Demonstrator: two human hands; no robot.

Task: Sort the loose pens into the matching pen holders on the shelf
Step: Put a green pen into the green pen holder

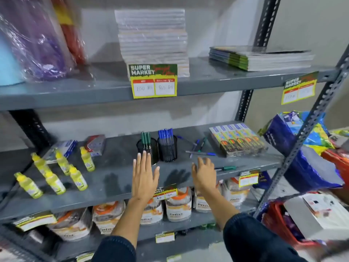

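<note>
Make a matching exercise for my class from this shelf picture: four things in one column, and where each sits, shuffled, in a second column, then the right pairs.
Things
1. green pens
2. blue pens
3. yellow bottles
4. loose green pen

Places
A. lying near the shelf's front edge, right of the right hand
B. standing in the right mesh holder
C. standing on the shelf's left part
D. standing in the left mesh holder, behind the left hand

Pairs: 1-D, 2-B, 3-C, 4-A
</note>
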